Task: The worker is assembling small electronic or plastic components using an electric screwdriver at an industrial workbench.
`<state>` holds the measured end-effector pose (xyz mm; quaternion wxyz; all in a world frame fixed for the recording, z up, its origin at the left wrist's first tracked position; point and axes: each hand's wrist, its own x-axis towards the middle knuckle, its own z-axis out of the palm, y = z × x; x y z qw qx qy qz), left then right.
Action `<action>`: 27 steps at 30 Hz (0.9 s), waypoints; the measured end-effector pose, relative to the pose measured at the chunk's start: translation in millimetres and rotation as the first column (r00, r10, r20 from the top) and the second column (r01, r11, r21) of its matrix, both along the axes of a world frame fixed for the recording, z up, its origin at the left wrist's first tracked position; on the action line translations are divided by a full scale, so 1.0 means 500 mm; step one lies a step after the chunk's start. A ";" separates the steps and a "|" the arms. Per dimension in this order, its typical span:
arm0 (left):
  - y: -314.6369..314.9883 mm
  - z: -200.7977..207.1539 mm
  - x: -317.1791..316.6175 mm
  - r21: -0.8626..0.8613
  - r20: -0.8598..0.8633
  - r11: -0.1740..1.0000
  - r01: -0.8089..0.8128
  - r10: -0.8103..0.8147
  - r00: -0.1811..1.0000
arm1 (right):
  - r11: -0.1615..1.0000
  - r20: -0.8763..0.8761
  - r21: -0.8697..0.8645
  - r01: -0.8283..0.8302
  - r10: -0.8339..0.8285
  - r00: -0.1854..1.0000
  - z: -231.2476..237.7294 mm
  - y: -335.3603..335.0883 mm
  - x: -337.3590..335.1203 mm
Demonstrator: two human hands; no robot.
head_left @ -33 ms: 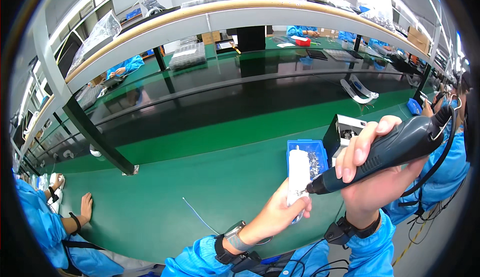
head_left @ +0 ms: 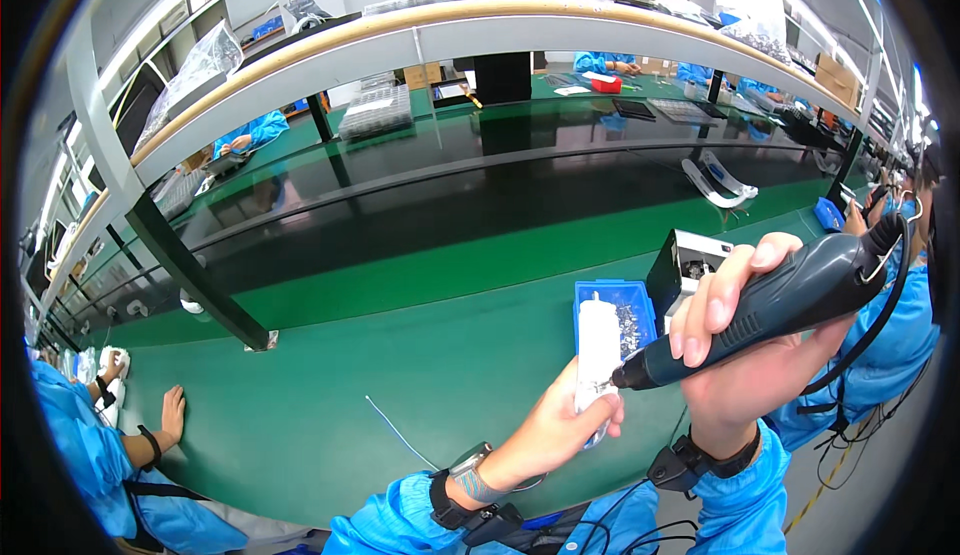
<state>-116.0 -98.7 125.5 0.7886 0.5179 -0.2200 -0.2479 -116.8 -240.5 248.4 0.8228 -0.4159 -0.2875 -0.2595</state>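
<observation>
My right hand (head_left: 745, 330) is wrapped round a dark electric screwdriver (head_left: 770, 300), which lies slanted with its tip down to the left. That tip meets the lower part of a long white plastic piece (head_left: 598, 340). Thumb and fingers of my left hand (head_left: 560, 415) grip the piece at its lower end, holding it up above the bench. Behind it, partly covered, is a blue bin (head_left: 648, 300) with many small metal screws (head_left: 628, 327). Just right of the bin stands a black and silver box-shaped device (head_left: 690, 260), partly hidden by my right fingers.
A thin white wire (head_left: 395, 427) lies on the green bench (head_left: 300, 395). Beyond runs a dark conveyor belt (head_left: 450, 195) carrying curved white parts (head_left: 715, 183). A shelf post (head_left: 195, 270) stands left. Co-workers sit close by: one's hand (head_left: 173, 415) rests on the bench, another's blue sleeve (head_left: 900, 325) is right.
</observation>
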 end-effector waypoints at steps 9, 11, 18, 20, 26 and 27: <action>0.005 -0.009 0.003 -0.032 0.016 0.999 -0.014 0.014 1.000 | 1.000 0.008 -0.007 -0.007 0.007 1.000 -0.016 0.018 0.008; 0.007 -0.007 0.004 -0.020 0.028 1.000 -0.017 0.018 0.999 | 1.000 0.005 -0.004 -0.012 0.012 1.000 -0.020 0.023 0.009; 0.011 -0.003 -0.003 -0.026 0.027 0.998 -0.063 0.064 0.998 | 0.997 0.037 -0.073 0.004 -0.001 0.999 -0.023 0.042 0.013; 0.010 -0.002 -0.001 0.016 0.027 0.998 -0.064 0.063 0.998 | 0.996 0.024 -0.093 0.011 -0.009 1.000 -0.022 0.047 0.016; 0.012 0.004 -0.001 0.019 0.011 0.998 -0.066 0.065 0.998 | 0.990 0.017 -0.131 -0.049 0.051 0.999 -0.021 0.051 0.022; 0.010 0.003 -0.001 0.020 0.013 0.997 -0.074 0.074 0.997 | 0.990 0.009 -0.130 -0.049 0.051 0.999 -0.019 0.052 0.021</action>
